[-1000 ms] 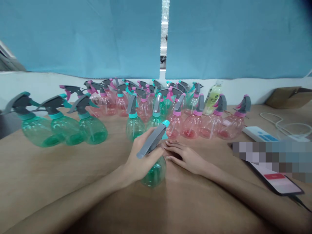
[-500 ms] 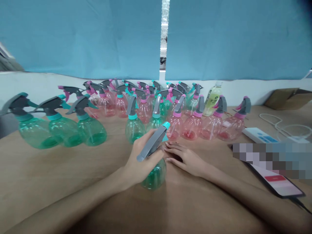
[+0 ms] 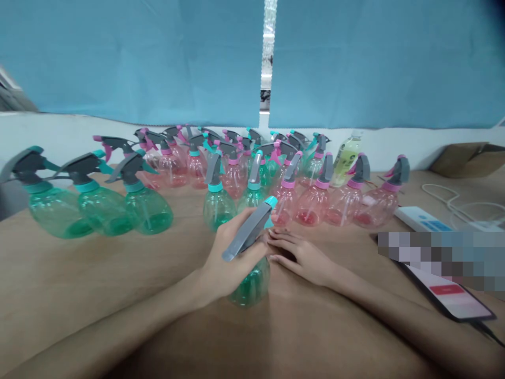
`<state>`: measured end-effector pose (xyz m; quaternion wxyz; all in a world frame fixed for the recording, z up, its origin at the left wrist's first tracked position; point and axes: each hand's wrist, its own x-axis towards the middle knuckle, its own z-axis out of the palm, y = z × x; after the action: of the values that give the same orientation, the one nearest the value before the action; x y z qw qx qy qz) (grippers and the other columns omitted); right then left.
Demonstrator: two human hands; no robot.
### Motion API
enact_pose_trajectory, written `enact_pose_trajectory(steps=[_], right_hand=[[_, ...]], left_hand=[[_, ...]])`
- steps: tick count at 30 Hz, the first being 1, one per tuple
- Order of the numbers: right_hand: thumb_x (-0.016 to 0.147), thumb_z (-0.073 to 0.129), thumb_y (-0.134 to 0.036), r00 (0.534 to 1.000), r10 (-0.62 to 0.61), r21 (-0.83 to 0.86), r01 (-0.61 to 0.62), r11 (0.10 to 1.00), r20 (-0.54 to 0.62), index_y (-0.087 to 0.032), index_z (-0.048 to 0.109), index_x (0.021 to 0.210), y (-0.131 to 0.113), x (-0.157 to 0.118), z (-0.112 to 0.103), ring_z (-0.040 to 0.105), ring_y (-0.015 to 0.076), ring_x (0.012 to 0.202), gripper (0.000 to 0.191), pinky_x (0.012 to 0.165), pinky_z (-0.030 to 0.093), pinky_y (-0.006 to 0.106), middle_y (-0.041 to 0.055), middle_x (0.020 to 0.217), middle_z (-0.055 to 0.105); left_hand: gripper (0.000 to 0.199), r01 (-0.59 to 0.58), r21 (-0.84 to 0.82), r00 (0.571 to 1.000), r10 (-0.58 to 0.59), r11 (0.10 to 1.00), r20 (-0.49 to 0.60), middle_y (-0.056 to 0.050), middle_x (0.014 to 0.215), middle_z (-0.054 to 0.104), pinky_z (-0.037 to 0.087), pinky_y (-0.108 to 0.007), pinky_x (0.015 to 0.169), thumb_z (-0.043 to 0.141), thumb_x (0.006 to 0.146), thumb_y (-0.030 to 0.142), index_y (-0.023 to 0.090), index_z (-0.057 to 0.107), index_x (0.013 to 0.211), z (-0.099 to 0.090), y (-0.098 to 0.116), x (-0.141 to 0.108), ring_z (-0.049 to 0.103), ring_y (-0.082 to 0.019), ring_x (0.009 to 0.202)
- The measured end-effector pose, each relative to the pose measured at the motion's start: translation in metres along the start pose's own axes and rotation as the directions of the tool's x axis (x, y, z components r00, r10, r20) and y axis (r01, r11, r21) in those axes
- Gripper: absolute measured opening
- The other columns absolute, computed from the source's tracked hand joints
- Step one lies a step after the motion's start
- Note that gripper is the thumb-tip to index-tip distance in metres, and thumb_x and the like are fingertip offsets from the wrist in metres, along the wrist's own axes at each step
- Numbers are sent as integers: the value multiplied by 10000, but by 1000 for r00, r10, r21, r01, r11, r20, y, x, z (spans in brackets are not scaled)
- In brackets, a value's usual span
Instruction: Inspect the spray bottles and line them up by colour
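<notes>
My left hand [image 3: 232, 263] is wrapped round the neck of a green spray bottle [image 3: 252, 284] with a grey trigger head and turquoise nozzle. The bottle stands upright on the table, its neck hidden by my fingers. Just to the right lies my right hand [image 3: 302, 255], fingers stretched toward the bottle and holding nothing; whether the fingertips touch it I cannot tell. Beyond my hands is a row with a green spray bottle [image 3: 219, 208] and a pink spray bottle [image 3: 312, 205] among others.
Three green spray bottles [image 3: 148, 210] stand at the left, with several more pink and green ones behind. A yellow-labelled drink bottle [image 3: 347, 158] is at the back. On the right are a phone [image 3: 453, 302], a white power strip [image 3: 422, 218], cables and a brown cardboard piece [image 3: 465, 158].
The view has shifted very slightly. Both hands and the spray bottle in my left hand have stayed essentially where they were.
</notes>
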<state>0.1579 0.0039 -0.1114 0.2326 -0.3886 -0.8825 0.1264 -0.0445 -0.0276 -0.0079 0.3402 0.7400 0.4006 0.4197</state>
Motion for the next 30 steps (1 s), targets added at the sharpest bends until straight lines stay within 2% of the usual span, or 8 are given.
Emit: enact_pose_trajectory(steps=[10, 17, 22, 30], right_hand=[[916, 487, -428, 1000, -1, 5, 1, 1000, -1, -199, 510, 1324, 0, 0, 1, 420, 253, 1308, 468, 1091, 342, 470, 95, 1359, 532], [917, 483, -437, 1000, -1, 8, 1, 1000, -6, -213, 519, 1312, -1, 0, -1, 443, 254, 1290, 456, 1073, 363, 481, 90, 1340, 551], [922, 475, -432, 1000, -4, 3, 4, 1000, -5, -213, 519, 1313, -1, 0, -1, 441, 251, 1292, 450, 1079, 356, 479, 88, 1329, 562], [920, 472, -449, 1000, -3, 9, 3, 1000, -6, -220, 511, 1320, -2, 0, -2, 457, 254, 1280, 463, 1072, 363, 483, 88, 1321, 568]], left_hand=[[103, -18, 10, 1000, 18, 1000, -22, 62, 622, 469, 325, -211, 484, 515, 738, 143, 191, 526, 828, 1, 0, 1, 407, -84, 535], [67, -26, 43, 999, 27, 999, -25, 63, 641, 432, 316, -225, 505, 499, 755, 145, 200, 463, 769, 0, 3, 1, 372, -89, 541], [97, -53, 47, 998, 51, 997, 35, 59, 664, 431, 339, -250, 566, 478, 768, 146, 202, 404, 743, -3, 1, 3, 405, -101, 601], [31, -27, 16, 997, 25, 1000, 77, 21, 738, 511, 366, -289, 609, 459, 759, 175, 180, 477, 783, -5, -2, 2, 469, -126, 658]])
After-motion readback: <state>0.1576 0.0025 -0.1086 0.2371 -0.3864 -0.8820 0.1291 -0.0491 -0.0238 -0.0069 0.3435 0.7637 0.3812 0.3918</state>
